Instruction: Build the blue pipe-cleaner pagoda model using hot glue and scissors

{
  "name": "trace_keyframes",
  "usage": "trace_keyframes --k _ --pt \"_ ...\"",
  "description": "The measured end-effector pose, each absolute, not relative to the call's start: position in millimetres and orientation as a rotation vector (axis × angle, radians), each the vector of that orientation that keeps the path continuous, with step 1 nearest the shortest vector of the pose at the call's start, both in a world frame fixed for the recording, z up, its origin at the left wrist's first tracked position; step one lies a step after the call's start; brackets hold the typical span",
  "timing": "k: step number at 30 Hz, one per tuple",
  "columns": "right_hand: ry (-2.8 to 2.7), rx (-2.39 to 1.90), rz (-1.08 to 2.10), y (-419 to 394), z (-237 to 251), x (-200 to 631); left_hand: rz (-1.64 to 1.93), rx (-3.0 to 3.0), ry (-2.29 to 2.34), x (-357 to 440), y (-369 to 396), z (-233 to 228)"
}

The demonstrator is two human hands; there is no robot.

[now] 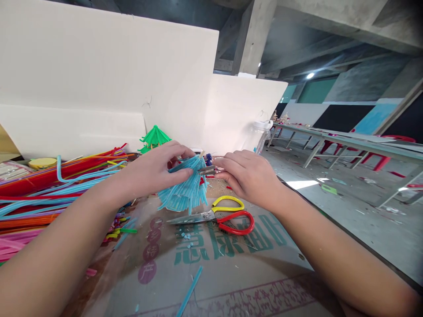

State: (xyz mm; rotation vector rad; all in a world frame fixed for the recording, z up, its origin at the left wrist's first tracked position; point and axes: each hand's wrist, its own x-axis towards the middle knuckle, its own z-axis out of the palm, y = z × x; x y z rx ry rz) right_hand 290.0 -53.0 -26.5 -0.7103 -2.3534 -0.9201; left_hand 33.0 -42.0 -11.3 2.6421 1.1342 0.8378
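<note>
My left hand [155,169] grips a bundle of short blue straw pieces [185,189] fanned out like a small roof, held above the table. My right hand [249,176] is at the bundle's top right, its fingers pinched on a small metal tool [207,170] that touches the bundle; what the tool is I cannot tell. Scissors [218,216] with one yellow and one red handle lie shut on the table just below both hands.
A heap of long coloured straws [49,189] covers the table's left side. A green straw model [153,137] stands behind my left hand, before white boards [109,79]. A loose blue straw [190,290] lies on the printed cardboard [231,273]. A clear jar [259,136] stands at right.
</note>
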Motion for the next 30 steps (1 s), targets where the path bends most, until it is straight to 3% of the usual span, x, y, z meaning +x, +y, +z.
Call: trace_keyframes --k 30 --pt "-2.379 -0.762 -0.829 -54.5 -27.2 288.4 0.833 2.656 1.14 34.0 -43.1 -11.8"
